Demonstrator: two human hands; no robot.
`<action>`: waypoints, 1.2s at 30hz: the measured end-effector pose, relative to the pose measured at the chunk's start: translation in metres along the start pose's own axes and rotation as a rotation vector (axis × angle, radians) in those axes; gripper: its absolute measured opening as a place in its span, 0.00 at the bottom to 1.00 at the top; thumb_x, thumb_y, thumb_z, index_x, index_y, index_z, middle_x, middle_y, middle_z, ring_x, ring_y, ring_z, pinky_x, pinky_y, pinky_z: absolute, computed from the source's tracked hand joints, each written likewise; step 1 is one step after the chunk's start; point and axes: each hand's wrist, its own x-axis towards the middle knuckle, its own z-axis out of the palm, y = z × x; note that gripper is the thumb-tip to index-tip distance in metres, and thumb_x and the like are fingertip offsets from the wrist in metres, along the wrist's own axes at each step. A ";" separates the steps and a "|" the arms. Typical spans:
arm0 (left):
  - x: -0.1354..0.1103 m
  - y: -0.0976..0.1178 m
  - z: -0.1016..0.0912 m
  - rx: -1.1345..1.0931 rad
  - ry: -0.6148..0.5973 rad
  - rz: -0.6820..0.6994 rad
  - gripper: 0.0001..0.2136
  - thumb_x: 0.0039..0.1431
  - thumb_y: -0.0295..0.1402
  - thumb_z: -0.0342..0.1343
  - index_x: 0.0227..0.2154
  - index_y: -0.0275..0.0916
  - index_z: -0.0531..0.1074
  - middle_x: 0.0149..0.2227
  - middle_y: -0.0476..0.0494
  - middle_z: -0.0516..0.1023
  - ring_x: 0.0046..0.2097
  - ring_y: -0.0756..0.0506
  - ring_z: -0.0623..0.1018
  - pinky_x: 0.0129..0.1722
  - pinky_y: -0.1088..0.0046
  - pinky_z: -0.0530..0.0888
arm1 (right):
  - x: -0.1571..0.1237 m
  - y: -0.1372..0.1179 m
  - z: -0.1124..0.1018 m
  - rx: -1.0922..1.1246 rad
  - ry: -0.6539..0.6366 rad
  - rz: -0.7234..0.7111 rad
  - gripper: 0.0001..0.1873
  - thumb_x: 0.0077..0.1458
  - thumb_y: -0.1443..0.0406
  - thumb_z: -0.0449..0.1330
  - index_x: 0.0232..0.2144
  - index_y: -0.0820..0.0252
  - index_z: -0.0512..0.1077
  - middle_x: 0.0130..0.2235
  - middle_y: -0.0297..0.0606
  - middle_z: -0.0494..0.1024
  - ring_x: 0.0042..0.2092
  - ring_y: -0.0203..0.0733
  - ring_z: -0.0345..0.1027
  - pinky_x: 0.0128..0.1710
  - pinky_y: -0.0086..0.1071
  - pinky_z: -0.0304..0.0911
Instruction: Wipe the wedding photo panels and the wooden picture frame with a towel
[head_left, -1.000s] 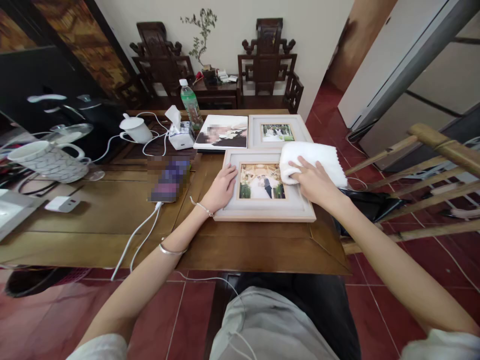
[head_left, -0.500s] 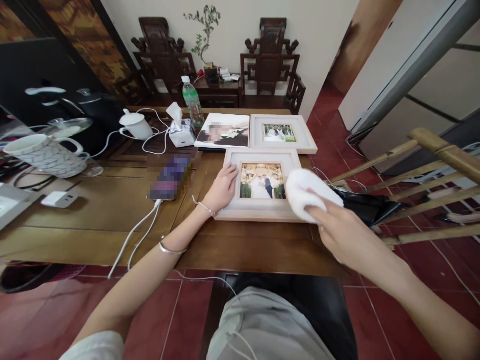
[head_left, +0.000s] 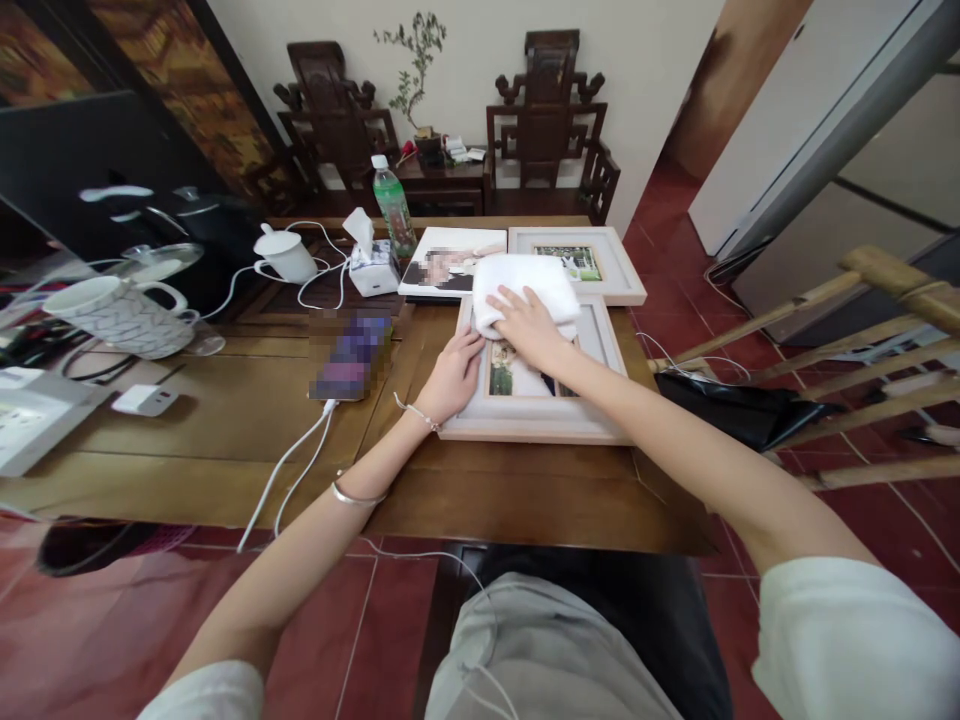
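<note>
A light wooden picture frame (head_left: 534, 430) with a photo of a couple lies flat near the table's front edge. My left hand (head_left: 452, 375) rests on its left border, fingers lying flat along the rim. A folded white cloth (head_left: 517, 275) covers the frame's far part and hides the top of the photo. My right hand (head_left: 531, 328) holds the cloth against the frame, fingers spread over it. Behind lies a second pale frame (head_left: 626, 270), its lower left corner overlapped by the cloth. Beside that one is a white-edged photo panel (head_left: 442, 245), partly blurred out.
A phone (head_left: 352, 355) with a white cable lies left of the frame. Further left stand a patterned mug (head_left: 124, 315), a lidded white cup (head_left: 289, 255) and a charger (head_left: 145, 400). A tissue box (head_left: 373, 270) and green bottle (head_left: 394, 205) stand behind. A bamboo chair (head_left: 795, 300) is at right.
My right hand has moved the cloth leftward and away from me, from the frame's right side to its far edge. The left hand stays on the left border.
</note>
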 end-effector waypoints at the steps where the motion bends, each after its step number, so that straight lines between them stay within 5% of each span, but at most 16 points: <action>1: 0.000 -0.001 0.000 0.001 0.002 -0.005 0.17 0.61 0.26 0.45 0.50 0.35 0.72 0.56 0.38 0.72 0.63 0.38 0.64 0.62 0.53 0.63 | -0.003 0.004 0.001 -0.009 -0.012 0.015 0.17 0.62 0.72 0.48 0.48 0.67 0.73 0.66 0.45 0.56 0.67 0.55 0.43 0.62 0.53 0.44; 12: -0.002 -0.001 0.001 -0.013 0.004 -0.036 0.17 0.60 0.26 0.45 0.49 0.35 0.73 0.56 0.38 0.72 0.63 0.39 0.64 0.63 0.54 0.63 | -0.076 0.075 -0.005 -0.197 -0.224 0.171 0.17 0.55 0.78 0.50 0.40 0.65 0.77 0.59 0.47 0.68 0.61 0.56 0.56 0.54 0.51 0.56; 23: -0.002 -0.002 0.002 0.002 0.001 -0.023 0.18 0.60 0.26 0.44 0.50 0.35 0.72 0.56 0.39 0.72 0.64 0.38 0.63 0.63 0.51 0.63 | -0.186 0.003 -0.045 0.139 -0.158 -0.039 0.25 0.40 0.80 0.52 0.38 0.60 0.78 0.58 0.46 0.70 0.61 0.54 0.58 0.54 0.47 0.59; 30: -0.001 -0.002 -0.001 0.004 -0.033 -0.001 0.17 0.61 0.27 0.44 0.50 0.36 0.72 0.57 0.38 0.71 0.64 0.38 0.63 0.63 0.52 0.62 | -0.137 0.043 -0.035 0.105 -0.248 0.156 0.24 0.43 0.78 0.50 0.38 0.59 0.78 0.54 0.48 0.72 0.43 0.52 0.73 0.39 0.41 0.64; 36: -0.001 -0.003 -0.002 0.017 -0.031 -0.005 0.17 0.61 0.27 0.44 0.49 0.34 0.72 0.56 0.36 0.72 0.63 0.38 0.64 0.62 0.52 0.63 | -0.095 0.080 -0.006 0.024 -0.119 0.164 0.24 0.47 0.79 0.48 0.42 0.63 0.76 0.53 0.51 0.72 0.46 0.52 0.70 0.40 0.40 0.61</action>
